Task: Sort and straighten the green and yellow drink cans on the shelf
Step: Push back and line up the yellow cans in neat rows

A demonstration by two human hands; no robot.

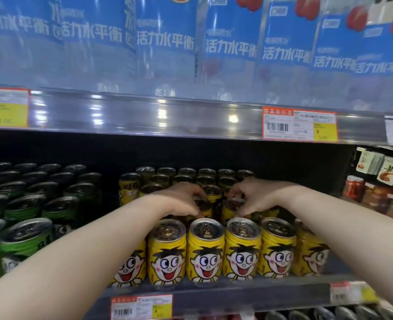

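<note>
At six o'clock we see yellow cans [205, 252] printed with a white cartoon face, black hair and a red mouth. At nine o'clock we see green cans [24, 241]. At twelve, the bottles [165, 40] carry blue labels with white lettering. The price tags [299, 125] are orange-red with yellow patches.

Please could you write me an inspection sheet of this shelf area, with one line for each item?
Surface: dark shelf, with price tags on its front edge.
Job's things: yellow cans upright in rows, front-row faces turned forward; green cans in rows at their left.
Clutter: nothing seen.
Hands: left hand grips the top of a second-row yellow can; right hand grips the neighbouring can.
Cables: nothing seen.
Surroundings: blue-labelled bottles above; packets and jars at the right.
</note>
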